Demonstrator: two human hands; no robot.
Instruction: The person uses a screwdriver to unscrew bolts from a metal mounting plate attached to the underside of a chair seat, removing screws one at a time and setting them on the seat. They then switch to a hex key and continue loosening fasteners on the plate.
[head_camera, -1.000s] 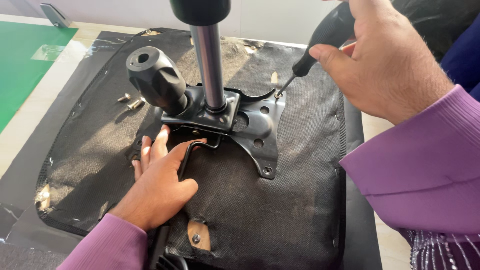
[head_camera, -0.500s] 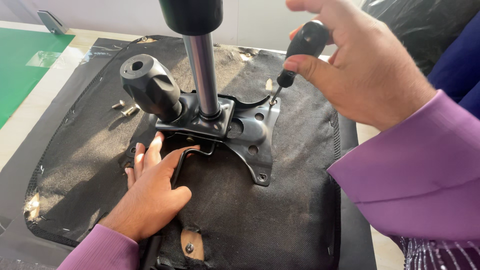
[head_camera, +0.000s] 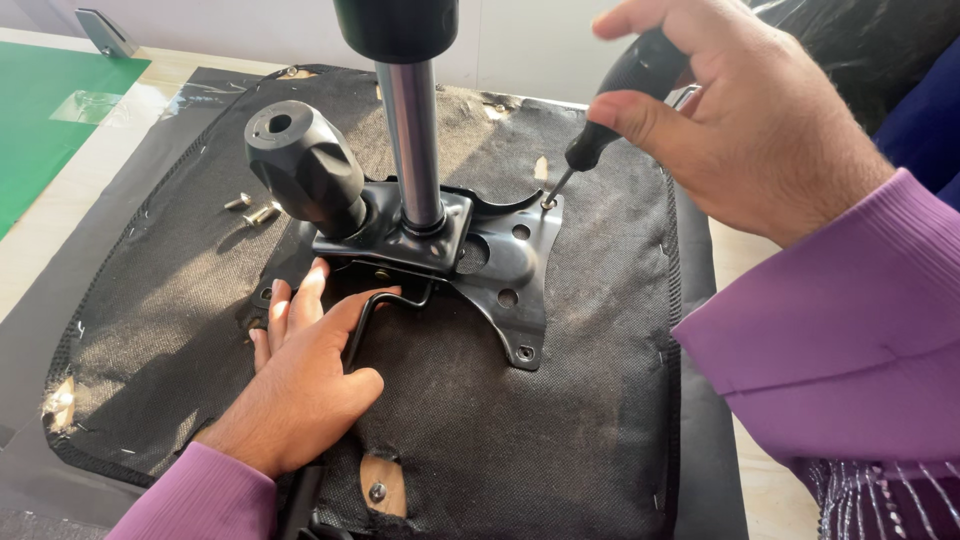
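My right hand (head_camera: 760, 130) has its fingers clamped on the black screwdriver (head_camera: 620, 100), tip sitting in a screw at the upper corner of the black mounting plate (head_camera: 510, 265). My left hand (head_camera: 305, 385) lies flat on the seat underside (head_camera: 540, 430), fingers loosely apart, thumb against the bent lever (head_camera: 375, 310), gripping nothing. Plate lies mid-seat under the gas cylinder (head_camera: 412, 150). Loose screws (head_camera: 252, 208) lie left of the knob (head_camera: 300, 165).
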